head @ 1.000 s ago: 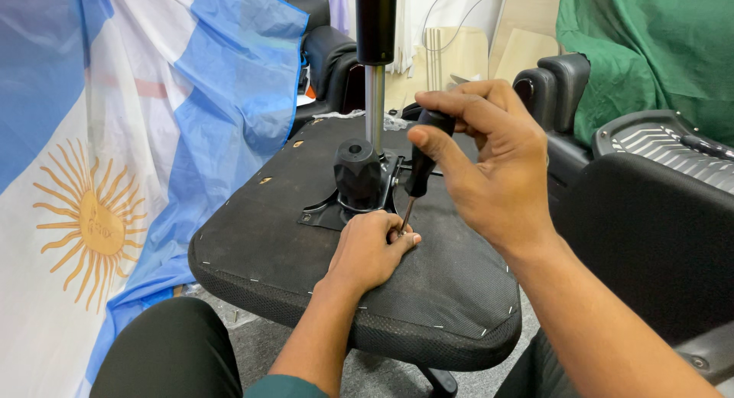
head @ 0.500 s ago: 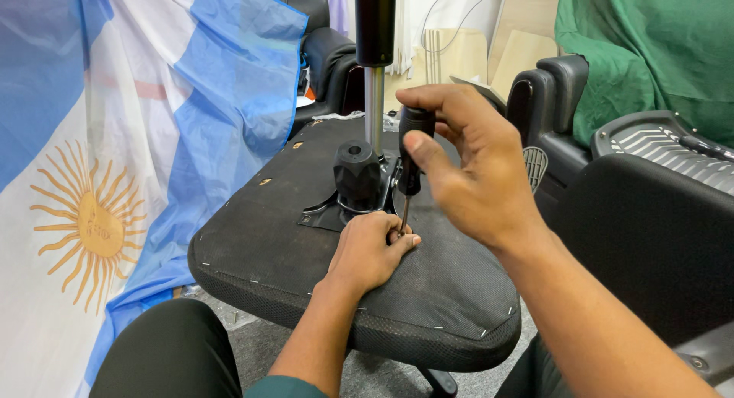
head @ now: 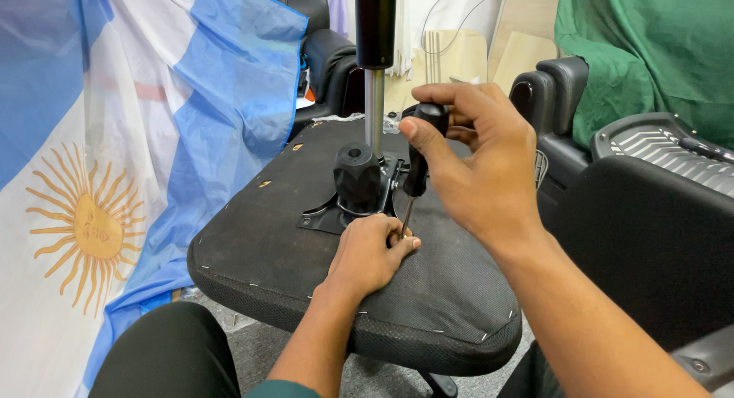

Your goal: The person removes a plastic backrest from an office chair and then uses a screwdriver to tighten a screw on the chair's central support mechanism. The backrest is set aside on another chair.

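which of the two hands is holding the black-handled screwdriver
The right hand, raised above the upturned black chair seat, grips the black-handled screwdriver by its handle. The left hand only rests on the seat, fingers by the tip.

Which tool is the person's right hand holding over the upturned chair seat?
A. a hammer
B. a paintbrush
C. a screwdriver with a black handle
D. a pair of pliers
C: the right hand grips a screwdriver by its black handle, its thin metal shaft pointing down to the fingers of the left hand, which rests on the chair seat.
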